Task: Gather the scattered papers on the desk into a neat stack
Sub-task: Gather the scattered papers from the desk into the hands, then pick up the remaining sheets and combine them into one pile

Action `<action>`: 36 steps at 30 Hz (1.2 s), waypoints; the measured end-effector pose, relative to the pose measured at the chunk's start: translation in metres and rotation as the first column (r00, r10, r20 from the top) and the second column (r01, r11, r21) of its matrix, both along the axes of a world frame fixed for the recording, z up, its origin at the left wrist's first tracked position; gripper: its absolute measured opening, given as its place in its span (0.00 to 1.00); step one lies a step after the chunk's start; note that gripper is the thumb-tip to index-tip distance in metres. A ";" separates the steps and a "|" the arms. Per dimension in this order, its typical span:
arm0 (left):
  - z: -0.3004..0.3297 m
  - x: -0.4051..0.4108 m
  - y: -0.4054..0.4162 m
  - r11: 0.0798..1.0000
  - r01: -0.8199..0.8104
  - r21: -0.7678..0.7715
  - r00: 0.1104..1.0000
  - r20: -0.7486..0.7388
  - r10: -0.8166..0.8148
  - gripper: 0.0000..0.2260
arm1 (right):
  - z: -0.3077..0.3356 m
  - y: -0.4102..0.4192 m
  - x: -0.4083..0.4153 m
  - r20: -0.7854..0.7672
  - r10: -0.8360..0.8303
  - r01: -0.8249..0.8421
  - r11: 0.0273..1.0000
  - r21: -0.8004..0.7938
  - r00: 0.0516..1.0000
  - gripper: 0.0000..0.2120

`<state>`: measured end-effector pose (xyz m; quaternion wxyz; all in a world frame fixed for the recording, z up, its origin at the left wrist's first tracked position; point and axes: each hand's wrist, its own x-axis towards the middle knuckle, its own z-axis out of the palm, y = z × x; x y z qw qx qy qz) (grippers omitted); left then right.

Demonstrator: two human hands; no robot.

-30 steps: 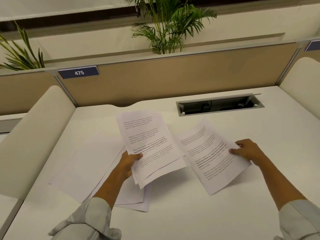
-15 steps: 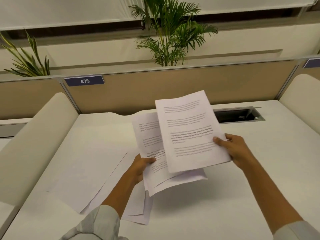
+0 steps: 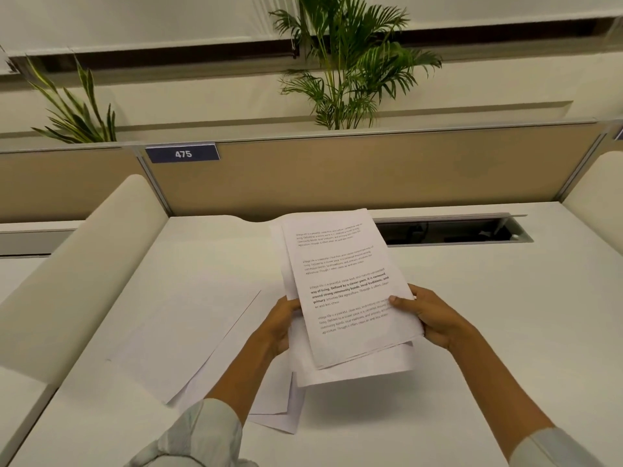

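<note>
A bundle of printed white papers [image 3: 344,284] is held up above the white desk [image 3: 472,332], text side toward me, its sheets slightly offset at the bottom and left edges. My left hand [image 3: 281,323] grips the bundle's lower left edge. My right hand [image 3: 426,315] grips the lower right edge, thumb on the top sheet. Several blank-looking sheets [image 3: 188,335] lie overlapped on the desk to the left, partly under my left forearm, with corners sticking out below [image 3: 279,416].
A tan partition [image 3: 371,170] with a "475" label [image 3: 183,153] closes the desk's back. An open cable slot [image 3: 455,230] sits at the back right. Cream rounded side dividers [image 3: 67,281] flank the desk. Plants [image 3: 344,62] stand behind the partition.
My right hand lifted a printed sheet off the desk and laid it on top of the papers in my left hand. Both hands now hold the one bundle.
</note>
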<state>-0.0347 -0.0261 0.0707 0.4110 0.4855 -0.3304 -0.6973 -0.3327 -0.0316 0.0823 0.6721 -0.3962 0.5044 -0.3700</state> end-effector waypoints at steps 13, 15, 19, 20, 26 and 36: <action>0.008 -0.010 -0.002 0.997 0.052 -0.055 0.995 0.083 -0.048 0.21 | -0.016 0.015 -0.004 0.002 0.020 -0.020 0.999 -0.041 1.000 0.22; 0.016 -0.013 -0.002 0.996 0.071 -0.061 0.996 0.063 -0.067 0.21 | -0.013 0.013 -0.010 0.027 0.067 -0.067 0.998 -0.021 0.997 0.22; 0.026 -0.018 -0.002 0.984 0.162 -0.078 0.986 0.059 -0.158 0.20 | -0.007 0.007 -0.016 0.171 0.056 -0.053 0.998 -0.019 0.984 0.18; 0.028 -0.020 -0.001 0.981 0.176 -0.075 0.983 0.065 -0.172 0.20 | -0.007 0.007 -0.017 0.203 0.045 -0.042 0.999 -0.020 0.978 0.18; 0.021 -0.017 -0.006 0.994 0.083 -0.065 0.993 0.088 -0.077 0.15 | -0.007 0.010 -0.011 0.009 0.031 -0.029 0.991 -0.130 0.999 0.17; -0.036 0.020 0.024 0.989 0.117 0.090 0.089 0.991 -0.101 0.33 | -0.037 0.021 -0.054 0.025 -0.214 0.215 0.976 -0.039 0.977 0.13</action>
